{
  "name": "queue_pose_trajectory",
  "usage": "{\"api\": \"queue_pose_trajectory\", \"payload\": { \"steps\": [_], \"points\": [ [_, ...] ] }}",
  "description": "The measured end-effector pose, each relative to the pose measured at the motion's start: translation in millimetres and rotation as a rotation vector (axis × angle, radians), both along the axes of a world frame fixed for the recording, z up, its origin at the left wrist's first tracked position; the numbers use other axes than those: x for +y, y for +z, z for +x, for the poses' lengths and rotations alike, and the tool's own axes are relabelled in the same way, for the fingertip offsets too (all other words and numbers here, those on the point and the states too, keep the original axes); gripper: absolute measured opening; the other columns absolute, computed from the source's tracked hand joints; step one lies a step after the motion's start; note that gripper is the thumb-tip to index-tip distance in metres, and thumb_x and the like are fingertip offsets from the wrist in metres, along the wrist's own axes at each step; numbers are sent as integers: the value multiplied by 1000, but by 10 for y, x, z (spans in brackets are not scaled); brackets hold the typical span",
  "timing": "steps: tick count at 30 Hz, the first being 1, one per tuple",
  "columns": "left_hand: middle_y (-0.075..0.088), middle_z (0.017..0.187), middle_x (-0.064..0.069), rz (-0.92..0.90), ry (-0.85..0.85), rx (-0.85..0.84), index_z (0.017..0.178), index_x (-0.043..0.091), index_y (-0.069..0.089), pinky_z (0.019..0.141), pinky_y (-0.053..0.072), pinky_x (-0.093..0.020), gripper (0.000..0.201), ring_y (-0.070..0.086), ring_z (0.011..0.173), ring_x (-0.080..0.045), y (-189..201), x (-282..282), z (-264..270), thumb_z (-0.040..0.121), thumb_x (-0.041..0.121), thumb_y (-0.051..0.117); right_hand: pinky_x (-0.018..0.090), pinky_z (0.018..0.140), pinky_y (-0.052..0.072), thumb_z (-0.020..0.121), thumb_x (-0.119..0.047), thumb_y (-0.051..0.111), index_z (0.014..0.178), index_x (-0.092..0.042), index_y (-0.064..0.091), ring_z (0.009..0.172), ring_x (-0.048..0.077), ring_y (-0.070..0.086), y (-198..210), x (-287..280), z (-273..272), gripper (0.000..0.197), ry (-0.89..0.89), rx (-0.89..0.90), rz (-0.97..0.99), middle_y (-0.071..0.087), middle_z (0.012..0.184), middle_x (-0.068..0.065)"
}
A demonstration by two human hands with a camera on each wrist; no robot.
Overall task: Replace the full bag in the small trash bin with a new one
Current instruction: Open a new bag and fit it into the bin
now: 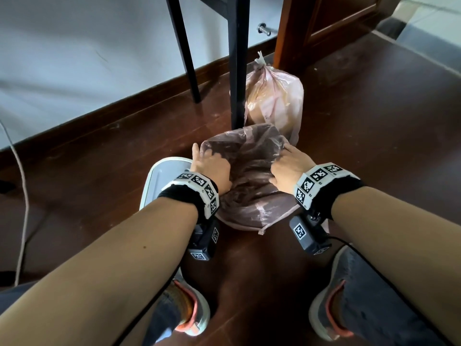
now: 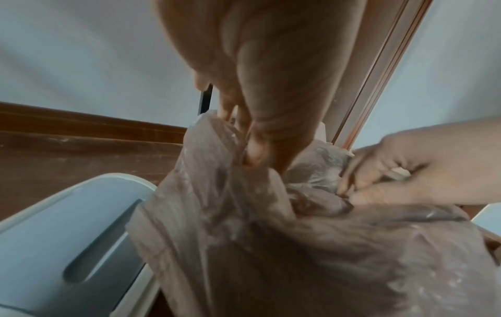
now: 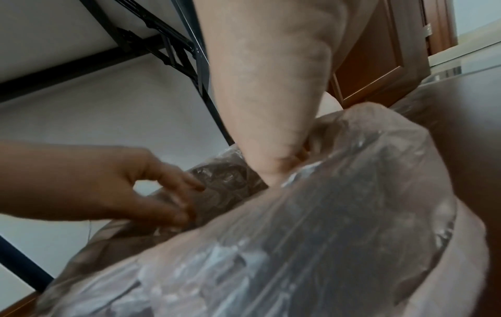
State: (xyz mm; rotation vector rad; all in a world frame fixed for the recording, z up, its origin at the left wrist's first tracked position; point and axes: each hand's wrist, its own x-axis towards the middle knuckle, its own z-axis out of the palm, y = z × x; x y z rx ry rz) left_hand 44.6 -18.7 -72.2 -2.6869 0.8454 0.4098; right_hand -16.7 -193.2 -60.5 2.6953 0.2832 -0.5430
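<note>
A new pink see-through bag (image 1: 252, 171) is spread over the small bin, which it hides almost fully. My left hand (image 1: 207, 158) is at the bag's left rim. In the left wrist view the left hand (image 2: 252, 145) pinches the film between thumb and fingers. My right hand (image 1: 287, 158) grips the right rim. The right wrist view has that thumb (image 3: 273, 171) tucked into a fold of the bag (image 3: 325, 236). The full bag (image 1: 277, 96), knotted at the top, stands on the floor just behind. A white lid (image 1: 164, 176) lies left of the bin.
Two black table legs (image 1: 238, 71) stand directly behind the bin, the nearer one touching the full bag. A wooden door frame (image 1: 324, 26) is at the back right, and a cable (image 1: 23, 183) trails along the floor at left. My shoes (image 1: 189, 310) flank bare floor in front.
</note>
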Motion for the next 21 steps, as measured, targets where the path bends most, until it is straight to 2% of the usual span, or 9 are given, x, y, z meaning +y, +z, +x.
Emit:
{"api": "queue_pose_trajectory", "payload": {
  "steps": [2, 4, 6, 9, 11, 14, 16, 18, 21],
  "points": [
    [57, 130, 3, -170, -77, -5, 114, 26, 67, 116, 9, -50, 37, 42, 130, -23, 49, -81, -30, 86, 46, 52, 47, 117, 19, 92, -43, 45, 115, -17, 66, 123, 28, 44, 0, 67, 23, 41, 36, -109, 95, 59, 126, 7],
    [63, 122, 6, -227, -109, 121, 107, 29, 69, 116, 9, -47, 28, 49, 124, -19, 63, -142, -86, 88, 40, 52, 45, 114, 23, 92, -43, 43, 121, -21, 63, 127, 25, 39, -60, 168, 25, 41, 66, -69, 202, 52, 135, 2],
    [66, 119, 3, -105, -96, 221, 111, 27, 68, 118, 3, -50, 33, 52, 123, -20, 32, -165, -141, 90, 44, 47, 47, 116, 17, 96, -43, 36, 124, -21, 61, 137, 24, 29, -145, 247, 25, 44, 61, 69, 227, 45, 145, -2],
    [57, 134, -1, 157, -96, 224, 126, 22, 58, 119, -2, -51, 52, 41, 134, -24, -25, -126, -155, 93, 56, 37, 47, 119, 9, 99, -47, 27, 130, -14, 57, 143, 25, 22, -219, 213, 46, 54, -60, 221, 81, 45, 148, 3],
    [51, 141, 0, 268, -108, 214, 131, 22, 53, 118, -4, -52, 55, 34, 138, -25, -42, -107, -153, 93, 58, 33, 46, 119, 8, 97, -49, 32, 126, -16, 60, 140, 28, 31, -268, 121, 47, 52, -111, 205, -18, 52, 142, 6],
    [61, 128, -2, 119, -75, 166, 119, 21, 61, 119, 2, -48, 45, 46, 129, -24, -44, -140, -132, 92, 51, 42, 43, 109, 30, 93, -41, 46, 107, -17, 69, 115, 30, 57, -245, 47, 80, 36, -135, 92, 9, 69, 114, 6],
    [65, 120, 1, -62, -92, 92, 112, 23, 66, 119, 7, -46, 39, 52, 122, -22, -43, -158, -111, 90, 49, 47, 43, 101, 38, 94, -41, 46, 116, -15, 63, 114, 32, 57, -216, 96, 108, 39, -196, 77, 136, 61, 121, 10],
    [65, 118, 3, -58, -122, 120, 110, 25, 67, 119, 3, -49, 38, 50, 122, -21, -36, -156, -110, 88, 50, 49, 43, 97, 42, 92, -45, 45, 121, -14, 60, 114, 32, 55, -223, 155, 106, 45, -212, 109, 217, 57, 125, 11],
    [69, 109, 2, -65, -56, 215, 103, 24, 68, 119, 2, -48, 31, 56, 115, -19, -42, -117, -152, 87, 46, 53, 34, 83, 50, 93, -41, 48, 104, -9, 63, 96, 30, 63, -231, 167, 65, 37, -303, 208, 341, 67, 109, 11]
  ]
}}
